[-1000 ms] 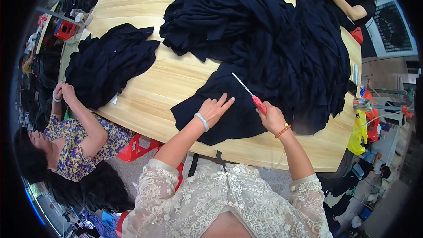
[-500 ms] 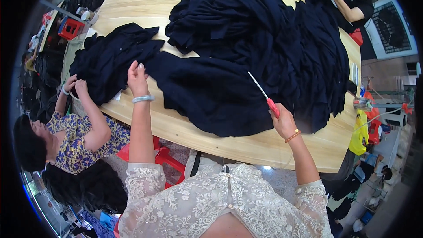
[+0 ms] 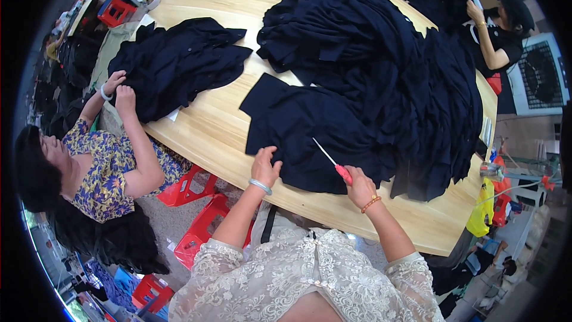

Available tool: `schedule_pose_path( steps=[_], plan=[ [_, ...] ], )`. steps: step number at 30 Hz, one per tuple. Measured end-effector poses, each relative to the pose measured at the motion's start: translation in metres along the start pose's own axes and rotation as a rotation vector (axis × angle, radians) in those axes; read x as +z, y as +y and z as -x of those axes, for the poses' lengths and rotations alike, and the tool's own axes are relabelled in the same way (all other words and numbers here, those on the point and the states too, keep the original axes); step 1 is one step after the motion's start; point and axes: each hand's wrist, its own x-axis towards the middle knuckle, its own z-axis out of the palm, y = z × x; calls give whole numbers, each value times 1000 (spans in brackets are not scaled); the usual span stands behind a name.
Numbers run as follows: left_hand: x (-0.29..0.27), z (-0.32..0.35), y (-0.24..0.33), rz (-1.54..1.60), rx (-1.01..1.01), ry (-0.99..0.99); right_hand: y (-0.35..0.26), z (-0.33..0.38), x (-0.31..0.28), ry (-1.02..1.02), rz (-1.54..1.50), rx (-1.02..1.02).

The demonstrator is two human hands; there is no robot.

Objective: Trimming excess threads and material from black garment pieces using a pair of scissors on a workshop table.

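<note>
A dark navy garment [image 3: 298, 113] lies spread on the wooden table in front of me, its right side running into a large heap of like garments. My left hand [image 3: 266, 166] rests at the garment's near left edge, fingers apart and slightly curved over the cloth. In my right hand [image 3: 361, 187] is a red-handled tool [image 3: 343, 173] with a long thin silver blade, angled up and left above the garment. Its exact kind is hard to make out, as my fingers hide part of the handle.
The heap of navy garments [image 3: 381, 53] covers the table's far right. Another pile [image 3: 179, 62] lies at the left, where a co-worker's hands [image 3: 124, 98] touch its edge. A second person [image 3: 497, 36] handles dark cloth at the far right. Red stools [image 3: 202, 226] stand below the table's left edge.
My left hand has come down and right from beside the left pile to the garment's near edge. The garment's left end now lies apart from that pile. My right hand has moved slightly left and nearer.
</note>
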Motion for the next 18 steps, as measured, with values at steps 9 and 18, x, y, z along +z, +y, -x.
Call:
schedule_pose_path(
  steps=[9,18],
  plan=[
    [-6,3,5,1103,-852,142,0,28,-4,-25,-15,6],
    [-35,-29,0,1446,-896,-74,0,32,25,-44,54,-6]
  ],
)
